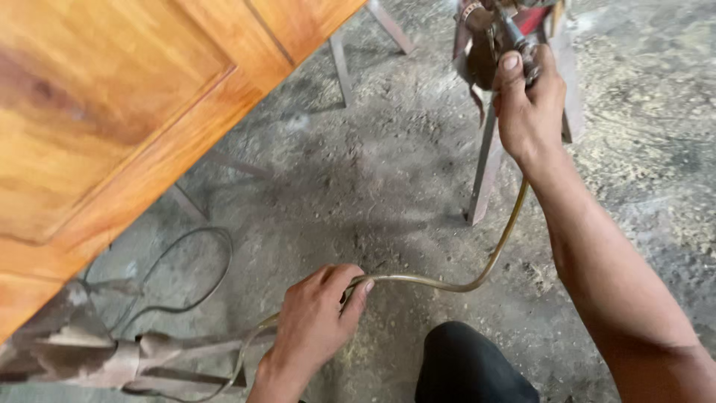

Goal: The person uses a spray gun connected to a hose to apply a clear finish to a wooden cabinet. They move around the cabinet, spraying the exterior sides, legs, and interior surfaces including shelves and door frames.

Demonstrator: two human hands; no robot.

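My right hand grips the handle of a metal spray gun at the top right, thumb pressed along it. A thin yellowish hose runs down from the gun, curves left and passes through my left hand, which is closed around it low in the middle. The hose continues down past the left hand toward the bottom edge.
A varnished wooden panel door lies on metal stands at the upper left. A metal stand leg rises behind the gun. A dark cable loops on the dusty concrete floor. My dark-clad knee shows at the bottom.
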